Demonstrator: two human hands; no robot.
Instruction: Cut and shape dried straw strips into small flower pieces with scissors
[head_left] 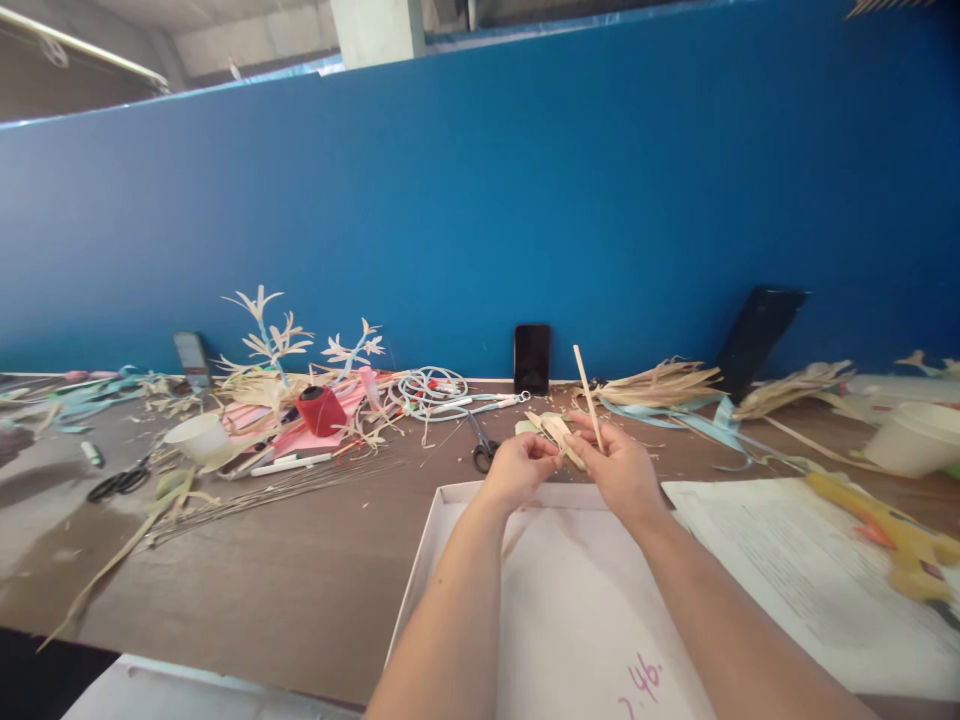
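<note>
1. The right hand point(619, 468) is partly closed, its thumb and fingers gripping the lower part of a pale stick point(586, 390); the stick rises above that hand, its top leaning left.
2. The left hand point(521, 468) is curled, thumb and fingertips pinched close together; I cannot tell whether they have hold of anything.
3. Both hands are near the far wall of a shallow white box point(585, 600), which sits toward the near edge of the table point(300, 590) and has purple writing inside.
4. Pale husks point(556, 430) show just beyond and between the hands; whether any is held cannot be told.
5. Scissors point(484, 455) lie just left of the left hand. Beyond, a phone point(532, 358) stands upright at the table's far edge, against a blue partition point(600, 200).
6. Left of the scissors, toward the far edge, are coiled cord point(431, 388), a red spool point(321, 411) and 2 flowers point(276, 340).
7. Right of the hands, 2 bundles of strips point(664, 383) lie near the far edge; nearer, a yellow glue gun point(900, 545) rests on papers point(765, 550) toward the right end.
</note>
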